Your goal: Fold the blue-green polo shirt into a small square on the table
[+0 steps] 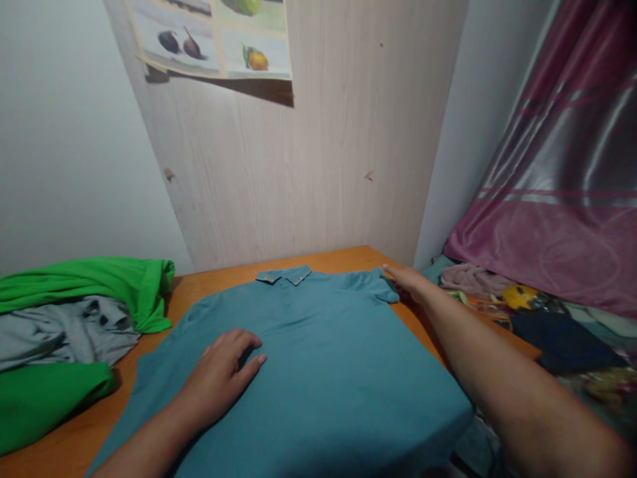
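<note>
A teal polo shirt (pixel 318 358) lies flat and face up on the orange wooden table (pixel 209 282), its collar toward the wall. My left hand (pixel 221 372) rests palm down on the shirt's chest, fingers loosely curled and holding nothing. My right hand (pixel 405 279) reaches out to the shirt's far right sleeve at the table's back corner. Its fingers lie on the sleeve's edge, and I cannot see whether they pinch the cloth.
A pile of green (pixel 99 285) and grey (pixel 54 332) clothes sits on the table's left side. To the right lie mixed clothes (pixel 547 318) under a purple striped curtain (pixel 562 179). A wood panel (pixel 298 153) with a fruit poster (pixel 213 36) stands behind the table.
</note>
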Available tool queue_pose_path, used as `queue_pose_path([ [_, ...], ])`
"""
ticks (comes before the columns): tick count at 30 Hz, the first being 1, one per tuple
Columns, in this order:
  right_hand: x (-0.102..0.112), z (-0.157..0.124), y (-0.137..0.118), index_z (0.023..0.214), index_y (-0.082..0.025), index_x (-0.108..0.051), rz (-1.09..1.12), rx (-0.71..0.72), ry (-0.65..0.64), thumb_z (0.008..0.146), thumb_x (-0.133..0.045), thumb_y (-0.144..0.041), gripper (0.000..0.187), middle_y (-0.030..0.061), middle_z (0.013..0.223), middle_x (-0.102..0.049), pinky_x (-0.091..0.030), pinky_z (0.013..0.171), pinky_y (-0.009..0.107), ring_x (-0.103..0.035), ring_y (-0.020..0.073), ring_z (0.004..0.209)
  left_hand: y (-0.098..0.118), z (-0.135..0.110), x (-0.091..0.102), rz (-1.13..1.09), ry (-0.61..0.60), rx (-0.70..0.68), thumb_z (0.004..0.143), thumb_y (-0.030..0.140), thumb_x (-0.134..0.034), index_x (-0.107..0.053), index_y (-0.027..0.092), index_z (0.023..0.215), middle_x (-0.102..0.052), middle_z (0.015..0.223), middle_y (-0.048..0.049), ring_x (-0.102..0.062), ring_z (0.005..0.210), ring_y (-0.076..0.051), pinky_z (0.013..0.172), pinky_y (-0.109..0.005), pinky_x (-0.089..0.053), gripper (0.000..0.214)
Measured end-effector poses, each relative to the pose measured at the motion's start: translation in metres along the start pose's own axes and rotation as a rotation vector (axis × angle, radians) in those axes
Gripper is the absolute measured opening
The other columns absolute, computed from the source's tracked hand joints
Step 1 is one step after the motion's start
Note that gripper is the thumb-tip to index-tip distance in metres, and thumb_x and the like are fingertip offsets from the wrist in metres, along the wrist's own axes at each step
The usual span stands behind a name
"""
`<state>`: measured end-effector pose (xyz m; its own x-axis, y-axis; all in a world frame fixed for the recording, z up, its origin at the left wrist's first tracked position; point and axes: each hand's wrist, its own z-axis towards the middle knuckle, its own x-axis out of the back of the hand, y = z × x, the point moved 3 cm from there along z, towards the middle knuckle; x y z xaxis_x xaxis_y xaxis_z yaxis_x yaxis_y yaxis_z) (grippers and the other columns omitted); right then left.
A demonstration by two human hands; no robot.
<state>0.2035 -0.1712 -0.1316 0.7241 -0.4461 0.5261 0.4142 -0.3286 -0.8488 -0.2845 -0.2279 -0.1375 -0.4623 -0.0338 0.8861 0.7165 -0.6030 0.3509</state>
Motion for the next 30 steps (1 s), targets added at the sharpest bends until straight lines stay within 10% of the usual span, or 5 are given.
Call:
queue_pose_path([
  [5, 0.010, -0.010, -0.010, 0.067, -0.019, -0.059, -0.191, 0.041, 0.002, 0.078, -0.067, -0.026, 0.015, -0.0021, 0.052, -0.048, -0.033, 0.045, 0.024, -0.047, 0.0133, 0.050, 0.000, 0.001, 0.000, -0.001, -0.003, 0.001, 0.093, 0.054, -0.053, -0.066, 0.025, 0.106, -0.068, 0.104, -0.0062, -0.062, 0.093, -0.025, 0.087, -0.041, -0.047, 0.034],
  [14, 0.040, -0.013, -0.028, 0.071, -0.016, -0.064, -0.551, 0.161, 0.113, 0.081, -0.064, -0.025, 0.014, 0.0119, 0.074, -0.066, -0.039, 0.057, 0.028, -0.061, 0.0220, 0.070, -0.001, 0.001, -0.002, -0.003, -0.015, -0.003, 0.095, 0.053, -0.053, -0.064, 0.025, 0.108, -0.066, 0.107, -0.0062, -0.060, 0.097, -0.025, 0.089, -0.041, -0.046, 0.033],
  [23, -0.054, -0.001, -0.090, 0.095, -0.019, -0.071, -0.611, 0.545, 0.007, 0.093, -0.050, -0.027, 0.022, 0.0105, 0.104, -0.073, -0.044, 0.075, 0.024, -0.066, 0.0204, 0.095, 0.001, -0.002, 0.000, 0.004, -0.014, -0.004, 0.096, 0.053, -0.052, -0.063, 0.025, 0.109, -0.066, 0.108, -0.0063, -0.060, 0.100, -0.026, 0.090, -0.043, -0.046, 0.033],
  [30, -0.091, 0.004, -0.086, 0.080, -0.016, -0.076, -0.733, 0.537, -0.251, 0.079, -0.066, -0.022, 0.011, 0.0083, 0.083, -0.075, -0.044, 0.066, 0.025, -0.066, 0.0182, 0.073, 0.002, -0.003, -0.001, 0.014, -0.014, 0.008, 0.096, 0.050, -0.052, -0.064, 0.026, 0.110, -0.066, 0.111, -0.0067, -0.060, 0.101, -0.026, 0.090, -0.043, -0.047, 0.031],
])
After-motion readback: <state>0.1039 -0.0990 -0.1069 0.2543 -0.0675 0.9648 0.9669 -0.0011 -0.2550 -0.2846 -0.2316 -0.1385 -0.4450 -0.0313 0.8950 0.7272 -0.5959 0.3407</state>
